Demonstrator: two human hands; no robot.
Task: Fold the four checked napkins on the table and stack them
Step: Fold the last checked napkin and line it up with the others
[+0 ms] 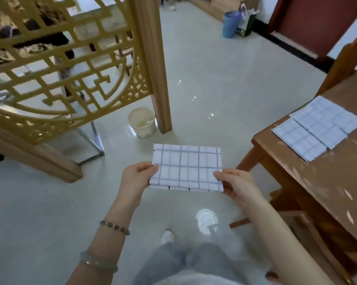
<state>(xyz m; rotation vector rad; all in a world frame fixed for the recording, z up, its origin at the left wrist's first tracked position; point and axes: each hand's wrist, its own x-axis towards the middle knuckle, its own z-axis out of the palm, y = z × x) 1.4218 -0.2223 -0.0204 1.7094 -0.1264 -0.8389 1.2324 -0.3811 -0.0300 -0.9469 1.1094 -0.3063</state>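
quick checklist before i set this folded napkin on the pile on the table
1. Left hand pinches the held napkin at its left edge: ok.
2. Right hand pinches its right edge: ok.
3. Held napkin is folded into a flat rectangle: ok.
4. Napkins on the table are squared into one stack: not ok, they overlap at an offset.
5. Three napkins are already folded there: cannot tell, the layers are hard to count.
6. The table has bare top beside the pile: ok.
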